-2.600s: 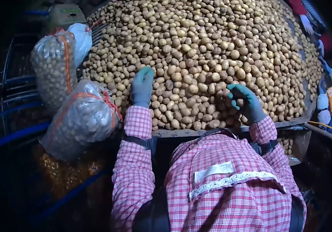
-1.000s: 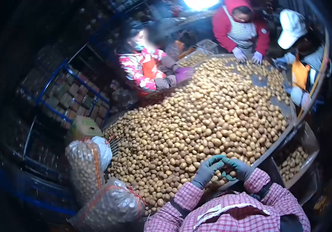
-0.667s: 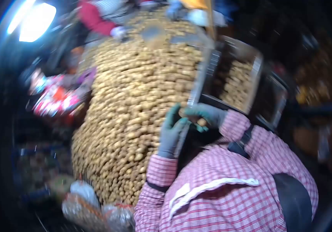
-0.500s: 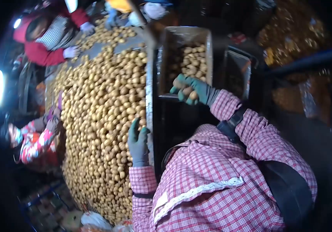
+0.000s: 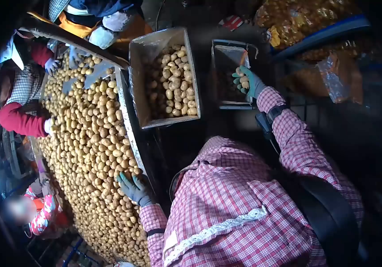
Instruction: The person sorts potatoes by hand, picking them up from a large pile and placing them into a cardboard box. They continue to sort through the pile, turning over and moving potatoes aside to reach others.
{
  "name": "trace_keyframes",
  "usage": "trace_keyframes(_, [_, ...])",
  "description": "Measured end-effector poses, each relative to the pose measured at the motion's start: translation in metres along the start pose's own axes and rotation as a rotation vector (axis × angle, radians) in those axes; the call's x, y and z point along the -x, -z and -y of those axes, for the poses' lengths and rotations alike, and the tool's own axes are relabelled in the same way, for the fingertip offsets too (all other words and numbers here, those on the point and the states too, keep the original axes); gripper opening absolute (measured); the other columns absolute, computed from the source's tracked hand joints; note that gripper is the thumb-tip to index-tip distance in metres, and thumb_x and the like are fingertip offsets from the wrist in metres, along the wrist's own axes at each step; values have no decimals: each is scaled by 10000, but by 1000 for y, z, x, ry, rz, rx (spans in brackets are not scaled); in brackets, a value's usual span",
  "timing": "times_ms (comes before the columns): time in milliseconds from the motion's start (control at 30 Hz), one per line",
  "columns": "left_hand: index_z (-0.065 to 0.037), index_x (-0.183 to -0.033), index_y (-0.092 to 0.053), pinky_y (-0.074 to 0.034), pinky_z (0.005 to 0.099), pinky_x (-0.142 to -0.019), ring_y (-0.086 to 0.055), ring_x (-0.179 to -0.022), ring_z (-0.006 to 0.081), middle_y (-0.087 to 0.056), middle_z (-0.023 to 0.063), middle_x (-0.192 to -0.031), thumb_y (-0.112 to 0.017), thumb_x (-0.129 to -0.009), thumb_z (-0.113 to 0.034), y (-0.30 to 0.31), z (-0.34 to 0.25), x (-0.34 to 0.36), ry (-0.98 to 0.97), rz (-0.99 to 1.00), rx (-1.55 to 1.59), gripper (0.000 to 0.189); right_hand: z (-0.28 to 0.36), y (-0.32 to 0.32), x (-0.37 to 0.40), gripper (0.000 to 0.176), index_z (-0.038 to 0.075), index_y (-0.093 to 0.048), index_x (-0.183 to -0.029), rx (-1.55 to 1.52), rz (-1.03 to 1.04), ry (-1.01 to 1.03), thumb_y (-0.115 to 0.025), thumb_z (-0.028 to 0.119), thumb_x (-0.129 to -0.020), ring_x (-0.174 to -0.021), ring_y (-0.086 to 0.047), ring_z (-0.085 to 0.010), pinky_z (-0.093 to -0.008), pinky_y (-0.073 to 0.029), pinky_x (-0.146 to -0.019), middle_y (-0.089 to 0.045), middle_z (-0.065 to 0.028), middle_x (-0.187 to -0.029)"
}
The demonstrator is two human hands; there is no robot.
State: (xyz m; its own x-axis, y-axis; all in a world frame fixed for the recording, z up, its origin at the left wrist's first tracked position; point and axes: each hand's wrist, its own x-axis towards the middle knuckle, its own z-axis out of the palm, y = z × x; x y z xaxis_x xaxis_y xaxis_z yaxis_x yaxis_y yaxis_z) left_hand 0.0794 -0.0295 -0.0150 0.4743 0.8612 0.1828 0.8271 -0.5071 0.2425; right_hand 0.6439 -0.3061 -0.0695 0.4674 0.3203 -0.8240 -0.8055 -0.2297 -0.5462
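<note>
My right hand [image 5: 249, 83], in a grey-green glove, is closed around a few potatoes [image 5: 244, 80] above a dark crate [image 5: 235, 107]. My left hand [image 5: 134, 190], gloved the same way, rests with fingers spread at the edge of a broad heap of potatoes [image 5: 91, 151] and grips none of them. Between my hands and farther forward stands a lined box [image 5: 192, 73] partly filled with larger potatoes [image 5: 177, 84]. The bottom of the dark crate is in shadow.
A metal rail [image 5: 128, 118] edges the potato heap. Across it, a person in a red sleeve [image 5: 24, 121] reaches into the potatoes, with other people nearby. Filled bags [image 5: 306, 20] lie behind a blue bar [image 5: 324, 36] at the far right.
My right hand has moved from the lined box's near edge to above the dark crate, still holding potatoes. My left hand has lowered onto the heap. The whole view has turned right.
</note>
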Motion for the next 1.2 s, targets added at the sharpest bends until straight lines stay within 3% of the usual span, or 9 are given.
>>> trace_keyframes(100, [-35, -1527, -476, -341, 504, -1187, -440, -1430, 431, -438, 250, -1576, -484, -1046, -408, 4, -11, -1, 41, 9, 10, 609, -11, 19, -41, 626, 141, -658, -1156, 129, 44, 26, -637, 708, -893, -698, -657, -177, -293, -518, -571, -688, -40, -901])
trace_keyframes(200, [-40, -1544, -452, -325, 503, -1200, -408, -1454, 436, -409, 254, -1597, -467, -1046, -421, 3, -8, -1, 43, 24, -1, 628, -8, 16, -48, 438, 130, -652, -1160, 79, -54, -2, -722, 491, -924, -659, -615, -174, -320, -514, -563, -672, -45, -919])
trace_keyframes(433, [-50, -1534, -472, -346, 518, -1174, -455, -1415, 434, -419, 255, -1593, -524, -1015, -423, -2, 0, 0, 45, 36, -56, 641, 33, -2, -52, 476, 125, -603, -1375, 249, -281, 181, -657, 403, -993, -1090, -675, -255, -397, -532, -1009, -673, -123, -1230])
trace_keyframes(567, [-19, -1506, -496, -336, 552, -1168, -458, -1415, 449, -448, 278, -1565, -533, -993, -401, -14, 0, -2, 40, 29, 68, 641, 72, -87, -1, 513, 34, -571, -1417, 194, 253, 535, -538, 401, -1060, -1123, -688, -277, -407, -556, -999, -666, -156, -1314])
trace_keyframes(667, [-10, -1305, -626, -341, 541, -1186, -477, -1394, 451, -535, 277, -1472, -615, -868, -327, 7, -28, -21, 135, 104, -28, 540, 68, -228, 51, 481, 22, -555, -1433, 303, 667, 413, -455, 349, -1094, -963, -702, -164, -321, -579, -877, -697, -107, -1241])
trace_keyframes(733, [-48, -1433, -554, -311, 523, -1216, -439, -1435, 429, -491, 260, -1523, -628, -896, -347, 11, -21, -17, 170, 115, 125, 619, 25, -317, 79, 474, 40, -564, -1436, 477, 975, 388, -428, 339, -1094, -838, -695, -114, -243, -576, -749, -699, -91, -1220])
trace_keyframes(967, [-61, -1412, -594, -396, 478, -1164, -521, -1348, 402, -575, 233, -1412, -748, -881, -244, 89, 78, 40, 312, -342, 185, 582, -157, -495, 185, 429, 46, -640, -1353, 802, 1242, 91, -561, 342, -1053, -978, -726, -190, -314, -598, -854, -720, -88, -1181])
trace_keyframes(1100, [25, -1305, -592, -470, 434, -1066, -596, -1186, 340, -611, 204, -1299, -720, -894, -156, 141, 208, 145, 774, -589, 314, 467, -216, -520, 210, 448, 32, -624, -1376, 843, 1354, -26, -612, 336, -1047, -1076, -701, -204, -332, -597, -898, -690, -115, -1262])
trace_keyframes(1200, [-16, -1485, -477, -444, 475, -1106, -526, -1319, 400, -495, 250, -1484, -634, -960, -409, 192, 298, 224, 1251, -332, -55, 674, -244, -523, 229, 417, 29, -630, -1364, 990, 1369, -142, -617, 304, -1051, -1063, -703, -202, -319, -590, -892, -694, -108, -1244])
